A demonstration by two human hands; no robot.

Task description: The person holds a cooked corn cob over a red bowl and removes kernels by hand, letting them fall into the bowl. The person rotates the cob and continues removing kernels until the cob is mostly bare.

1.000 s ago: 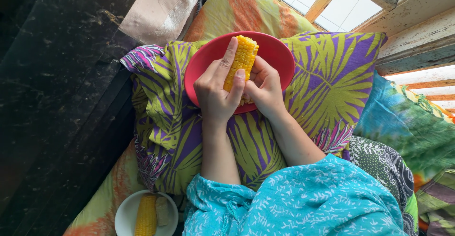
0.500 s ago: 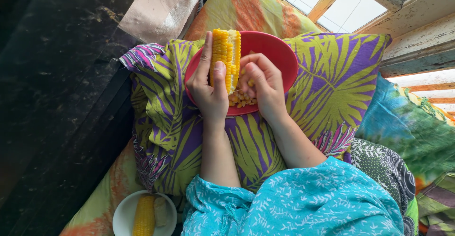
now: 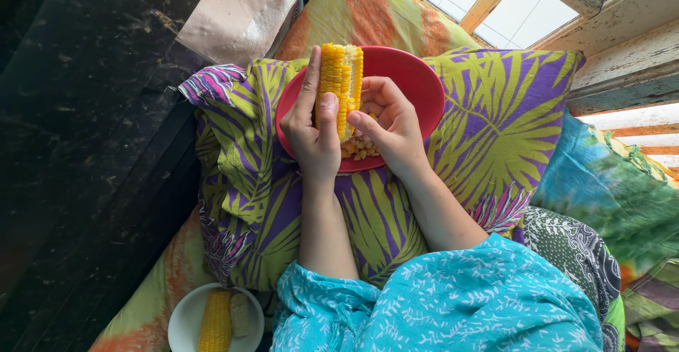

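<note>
My left hand grips a yellow corn cob, holding it upright over a red bowl. My right hand presses against the cob's right side, its thumb on the kernels. A strip of the cob on the right is stripped pale. Loose kernels lie in the bowl beneath my hands. The bowl rests on a purple and green leaf-patterned pillow.
A white bowl at the bottom left holds another corn cob and a bare cob. A dark floor lies to the left. A window frame runs along the upper right. Colourful cloths surround the pillow.
The cob has turned from tilted right to upright and shifted left in the bowl. My right hand has moved to its side, and loose kernels now show in the bowl.
</note>
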